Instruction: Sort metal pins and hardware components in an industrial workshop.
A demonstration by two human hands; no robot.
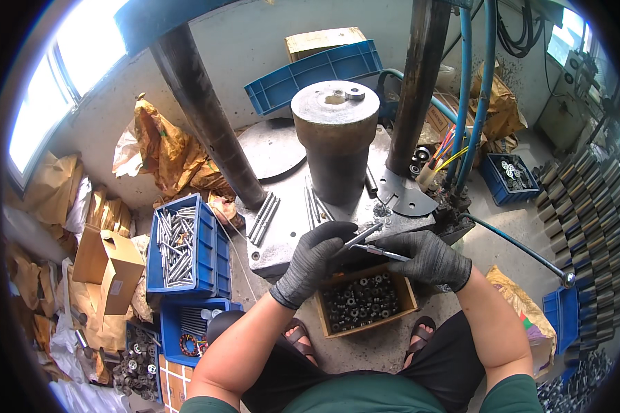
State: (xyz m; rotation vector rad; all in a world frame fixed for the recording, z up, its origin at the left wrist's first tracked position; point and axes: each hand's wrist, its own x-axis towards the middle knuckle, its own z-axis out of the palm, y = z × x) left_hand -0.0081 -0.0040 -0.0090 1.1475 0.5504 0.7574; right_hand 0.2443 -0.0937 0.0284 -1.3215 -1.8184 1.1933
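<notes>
In dark grey work gloves, both my hands meet in front of the metal press table (275,230). My left hand (308,265) is closed on a slim metal shaft (365,235) that points up and to the right. Pinched in my right hand (434,260) is another slender metal shaft (386,253), its tip reaching left toward my left fingers. Whether the two shafts touch, I cannot tell. Several similar shafts (264,219) lie on the table at the left, with more near the thick steel cylinder (335,131). A small metal ring (355,93) sits on the cylinder's top.
Below my hands stands an open box (332,332) of small dark round parts. A blue crate (220,258) of shafts is at left, above another blue bin (179,351). Two dark columns (207,117) rise from the table. A ball-ended lever (523,251) juts out at right.
</notes>
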